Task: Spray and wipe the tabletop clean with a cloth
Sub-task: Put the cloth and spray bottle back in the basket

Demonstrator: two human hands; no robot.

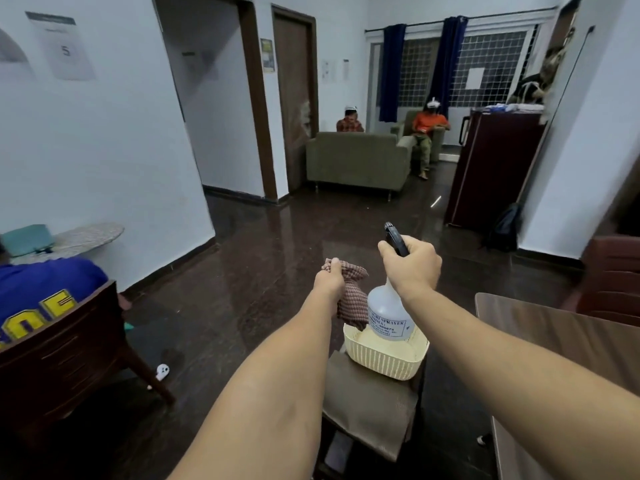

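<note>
My left hand [330,280] grips a checked brown cloth [353,299], which hangs bunched below the fist. My right hand [414,265] holds the black trigger head of a translucent white spray bottle [388,315] with a printed label. Both are held just above a cream plastic basket [384,358] that sits on a chair seat [367,407]. The bottle's base is at the basket's rim or just inside it; I cannot tell whether it touches. The brown tabletop [554,341] lies to the right of my right forearm.
A person in a blue shirt sits in a wooden chair [65,362] at the left. A white controller [162,371] lies on the dark glossy floor. Farther off are a green sofa [356,161] with two seated people and a maroon fridge [491,168].
</note>
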